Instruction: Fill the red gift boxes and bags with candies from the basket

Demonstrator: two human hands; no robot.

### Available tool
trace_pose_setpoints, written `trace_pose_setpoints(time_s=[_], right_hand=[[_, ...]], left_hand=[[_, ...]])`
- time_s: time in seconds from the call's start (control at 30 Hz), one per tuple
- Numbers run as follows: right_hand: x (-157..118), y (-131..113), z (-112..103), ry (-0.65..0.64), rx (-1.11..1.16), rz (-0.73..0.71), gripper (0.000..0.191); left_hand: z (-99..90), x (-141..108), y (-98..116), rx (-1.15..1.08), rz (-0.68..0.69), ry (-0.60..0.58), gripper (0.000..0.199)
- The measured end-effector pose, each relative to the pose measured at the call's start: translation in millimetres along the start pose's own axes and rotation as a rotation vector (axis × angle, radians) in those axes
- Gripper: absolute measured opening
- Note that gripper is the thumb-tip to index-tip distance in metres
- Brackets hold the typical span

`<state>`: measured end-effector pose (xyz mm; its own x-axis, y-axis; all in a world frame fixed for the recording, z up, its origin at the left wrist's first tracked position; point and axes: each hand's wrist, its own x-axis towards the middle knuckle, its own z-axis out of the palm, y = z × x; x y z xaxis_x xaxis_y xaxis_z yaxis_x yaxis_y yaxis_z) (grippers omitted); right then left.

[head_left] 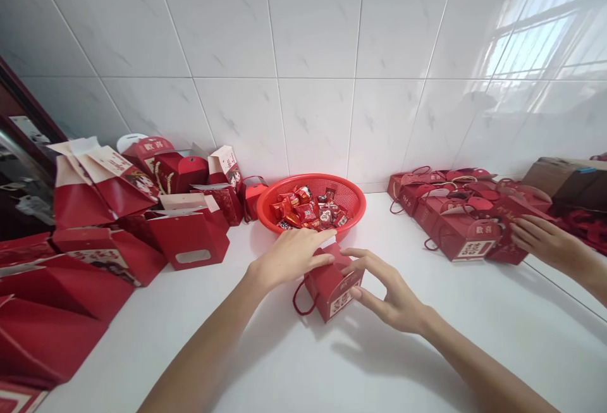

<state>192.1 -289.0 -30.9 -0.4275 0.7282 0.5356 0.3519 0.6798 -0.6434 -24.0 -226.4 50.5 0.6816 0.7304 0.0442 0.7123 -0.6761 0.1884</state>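
Observation:
A small red gift box [327,286] with pale lettering on its end stands on the white table, a dark red cord handle looping out on its left. My left hand [296,255] lies over the box's far left part, fingers apart, thumb on the top. At the right side, my right hand [386,286] touches the box's top and end with spread, curved fingers. Just behind is a red plastic basket [356,201] holding several wrapped candies [306,210]; my left fingertips are close to its front rim.
Several red boxes and bags [190,236] crowd the left side. Closed red boxes with cords [455,229] stand at the right, where another person's hand [545,239] touches one. A cardboard box [564,179] sits behind. The tiled wall [315,116] bounds the table [265,362].

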Motion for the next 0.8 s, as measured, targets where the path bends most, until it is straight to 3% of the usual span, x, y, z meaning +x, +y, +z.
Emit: trace_pose_setpoints(time_s=[0.1,0.2,0.27,0.33,0.5,0.67,0.8], right_hand=[[-6,5,5,0.094,-0.029,0.019,0.024],[-11,15,9,0.162,-0.090,0.051,0.025],[-12,21,12,0.199,-0.112,0.099,0.028],[-12,25,15,0.218,-0.108,0.149,0.031],[-11,24,21,0.205,-0.084,0.221,0.034],[-10,26,16,0.148,-0.016,0.352,0.050],[-8,37,4,0.103,0.118,0.484,0.055]], left_hand=[[2.5,4,10,0.030,-0.078,-0.032,0.047],[3.9,7,16,0.054,-0.135,-0.071,0.031],[5.8,8,16,0.050,-0.119,-0.077,0.021],[7.7,9,13,0.004,-0.075,-0.061,0.030],[7.7,8,5,-0.153,-0.020,-0.055,0.055],[6.9,5,5,-0.202,-0.049,-0.118,0.033],[9.3,6,4,-0.263,-0.079,-0.131,0.027]])
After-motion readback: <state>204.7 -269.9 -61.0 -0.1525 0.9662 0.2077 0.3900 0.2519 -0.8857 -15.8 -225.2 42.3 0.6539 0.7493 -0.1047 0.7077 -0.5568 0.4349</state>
